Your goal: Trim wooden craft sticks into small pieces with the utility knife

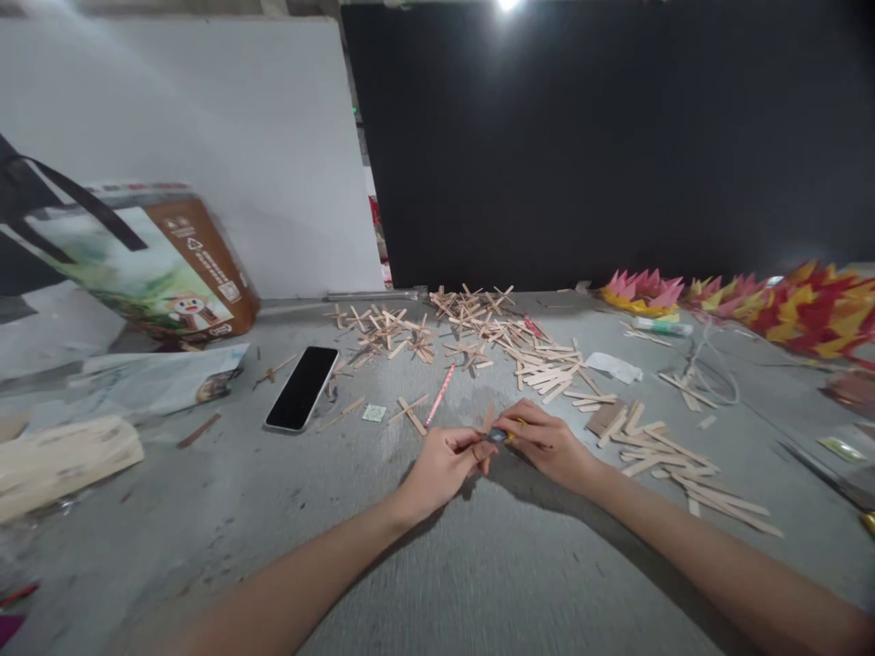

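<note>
Both hands meet over the middle of the grey table. My left hand is closed with thumb and fingers pinching a short wooden craft stick, whose end points up between the hands. In my right hand, the closed fingers grip a small yellow and dark blue-grey tool; its kind is hard to make out. The tool touches or nearly touches the stick. Just beyond my left hand lie a red-and-white striped pencil and crossed craft sticks.
Loose craft sticks spread to the right, with crossed-stick pieces heaped at the back. A phone and a shopping bag are on the left. Far right are folded-paper pieces, a glue stick and scissors.
</note>
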Demonstrator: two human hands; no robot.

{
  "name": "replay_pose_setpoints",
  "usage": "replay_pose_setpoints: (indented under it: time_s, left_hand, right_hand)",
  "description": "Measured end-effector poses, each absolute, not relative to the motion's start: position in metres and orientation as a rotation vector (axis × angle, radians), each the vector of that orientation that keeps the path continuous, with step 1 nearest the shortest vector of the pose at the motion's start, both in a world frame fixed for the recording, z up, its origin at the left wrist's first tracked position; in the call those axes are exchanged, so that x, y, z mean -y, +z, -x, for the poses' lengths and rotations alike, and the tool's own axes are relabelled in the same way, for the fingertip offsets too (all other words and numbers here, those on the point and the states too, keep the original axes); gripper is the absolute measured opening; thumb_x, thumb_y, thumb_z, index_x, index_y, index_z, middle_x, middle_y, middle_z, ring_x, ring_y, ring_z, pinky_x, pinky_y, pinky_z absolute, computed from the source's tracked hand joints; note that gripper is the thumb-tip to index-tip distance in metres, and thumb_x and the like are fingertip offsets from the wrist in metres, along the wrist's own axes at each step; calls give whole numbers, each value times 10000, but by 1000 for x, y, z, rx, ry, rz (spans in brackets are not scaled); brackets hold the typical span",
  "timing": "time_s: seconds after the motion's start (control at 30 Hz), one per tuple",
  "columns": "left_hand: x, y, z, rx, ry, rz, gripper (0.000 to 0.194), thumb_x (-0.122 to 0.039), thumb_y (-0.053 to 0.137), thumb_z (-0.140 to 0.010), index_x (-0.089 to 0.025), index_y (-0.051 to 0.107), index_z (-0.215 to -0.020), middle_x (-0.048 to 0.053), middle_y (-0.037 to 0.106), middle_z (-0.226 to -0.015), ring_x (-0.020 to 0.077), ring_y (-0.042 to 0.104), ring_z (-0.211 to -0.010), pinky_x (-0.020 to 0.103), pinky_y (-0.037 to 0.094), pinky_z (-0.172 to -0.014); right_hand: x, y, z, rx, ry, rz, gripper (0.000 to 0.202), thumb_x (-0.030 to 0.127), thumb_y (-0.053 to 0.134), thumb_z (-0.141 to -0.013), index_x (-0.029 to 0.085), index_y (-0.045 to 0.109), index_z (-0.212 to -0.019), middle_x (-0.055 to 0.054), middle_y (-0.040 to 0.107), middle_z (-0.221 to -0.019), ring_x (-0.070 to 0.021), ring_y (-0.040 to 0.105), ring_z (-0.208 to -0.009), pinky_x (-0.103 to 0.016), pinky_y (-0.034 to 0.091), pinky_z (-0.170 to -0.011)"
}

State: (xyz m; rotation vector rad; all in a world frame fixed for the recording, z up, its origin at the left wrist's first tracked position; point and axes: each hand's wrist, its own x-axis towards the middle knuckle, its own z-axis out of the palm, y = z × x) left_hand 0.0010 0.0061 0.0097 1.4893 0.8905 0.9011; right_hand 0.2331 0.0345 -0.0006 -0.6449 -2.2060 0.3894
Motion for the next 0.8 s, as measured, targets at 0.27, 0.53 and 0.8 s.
replay_pose_setpoints:
  time_s: [0.27, 0.53, 0.8]
  left_hand:
    - [-3, 12, -2, -871, 900, -1476, 434, -494, 670, -945, -146, 661, -685, -21, 546, -612, 85, 423, -558, 220, 306, -561]
    - [-2, 17, -4, -872, 902, -1490, 414, -439, 669, -952, -149, 637, -658, -17, 558, -630, 86, 452, -584, 216, 350, -604]
    - [-3, 14, -1, -864, 946, -1394, 447, -512, 658, -962, -151, 685, -698, -9, 552, -597, 95, 462, -550, 224, 353, -569]
  right_hand:
    - [-32, 5, -231, 2200, 378, 641, 295, 157, 554, -1046, 281, 680, -1282, -75, 711, -1063, -212, 632, -971, -369, 548, -827]
    - [-32, 3, -232, 2207, 359, 633, 326, 141, 539, -1042, 292, 663, -1303, -79, 715, -1082, -215, 637, -958, -380, 564, -815]
    - [-30, 5, -231, 2177, 276, 705, 332, 141, 534, -1032, 268, 680, -1303, -105, 728, -1097, -232, 662, -962, -394, 587, -821]
